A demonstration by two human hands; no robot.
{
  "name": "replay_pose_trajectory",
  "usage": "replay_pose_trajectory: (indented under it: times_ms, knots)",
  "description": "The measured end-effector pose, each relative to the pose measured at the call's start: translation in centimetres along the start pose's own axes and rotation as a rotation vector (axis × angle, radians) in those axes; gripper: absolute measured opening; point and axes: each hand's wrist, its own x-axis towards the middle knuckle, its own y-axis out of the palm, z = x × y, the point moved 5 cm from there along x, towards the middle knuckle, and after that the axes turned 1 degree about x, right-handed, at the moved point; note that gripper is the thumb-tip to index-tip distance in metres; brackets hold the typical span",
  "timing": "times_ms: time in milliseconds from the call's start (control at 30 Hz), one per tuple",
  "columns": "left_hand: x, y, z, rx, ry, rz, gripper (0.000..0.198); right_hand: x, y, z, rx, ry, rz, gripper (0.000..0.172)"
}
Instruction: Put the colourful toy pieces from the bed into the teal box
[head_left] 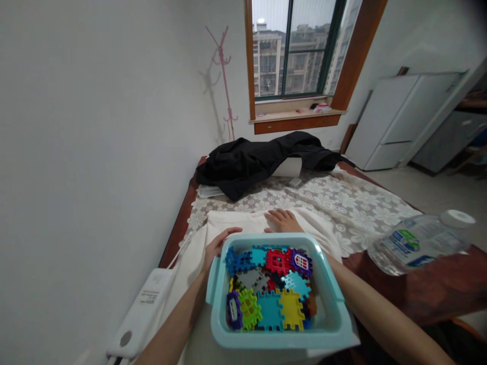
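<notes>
A light blue plastic bin (332, 324) sits in front of me on a white cloth (236, 223). It holds several interlocking toy tiles (268, 294) in red, yellow, blue, green, purple and grey. My left hand (217, 244) grips the bin's far left corner. My right hand (283, 221) lies flat on the cloth just beyond the bin's far rim, fingers spread, holding nothing. Part of that hand is hidden by the bin.
A plastic water bottle (416, 242) lies at the right on the dark wooden table (429, 291). A white power strip (142, 312) lies at the left edge. A black jacket (262, 158) is heaped at the far end on a lace tablecloth (353, 203). The wall is close on the left.
</notes>
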Motion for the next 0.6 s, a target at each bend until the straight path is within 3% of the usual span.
replay_pose_trajectory:
  times_ms: [133,267,400,600]
  knots:
    - [0.2,0.3,0.1,0.069,-0.023,-0.005,0.029,-0.4,0.6,-0.7,-0.058,0.033,0.040,0.073]
    - [0.1,0.9,0.0,0.079,0.023,-0.021,0.031,-0.5,0.8,-0.7,-0.062,-0.001,0.051,0.073]
    - [0.2,1.2,-0.1,0.159,0.097,-0.002,0.029,-0.7,0.5,-0.8,-0.031,-0.024,0.049,0.066]
    - [0.9,1.2,0.6,0.170,0.100,-0.021,0.029,-1.1,-1.2,-1.3,0.108,-0.035,-0.116,0.043]
